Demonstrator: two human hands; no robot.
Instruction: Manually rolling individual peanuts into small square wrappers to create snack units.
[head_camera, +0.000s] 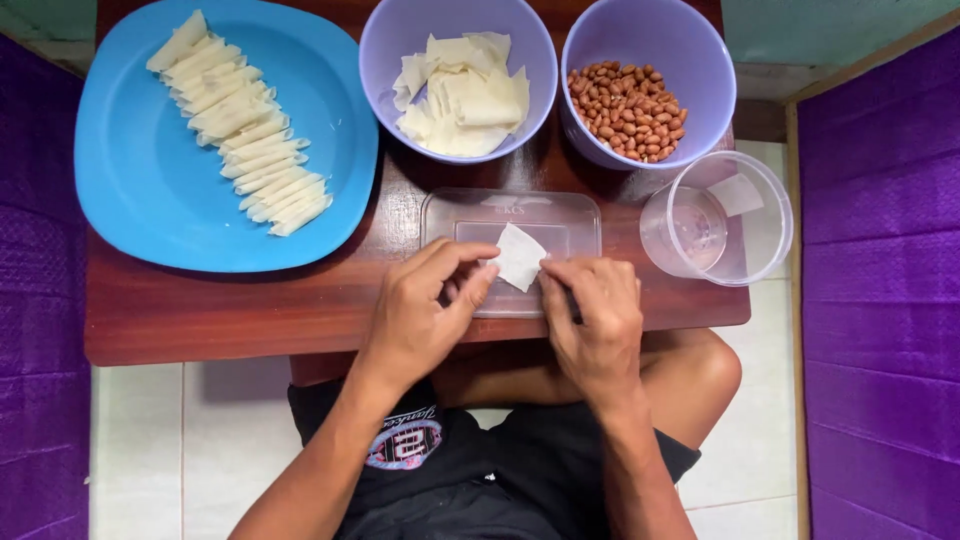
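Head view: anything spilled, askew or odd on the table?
Nothing spilled. Peanuts stay in their bowl, rolled pieces sit in a row on the blue plate. Only oddity: the clear cup overhangs the table's right edge.

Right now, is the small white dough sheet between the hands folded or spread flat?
Spread flat: the small white dough sheet shows as one open square, pinched at its edges by both hands.

Single head view, looking straight down, close over low wooden table (200, 320) and lap.
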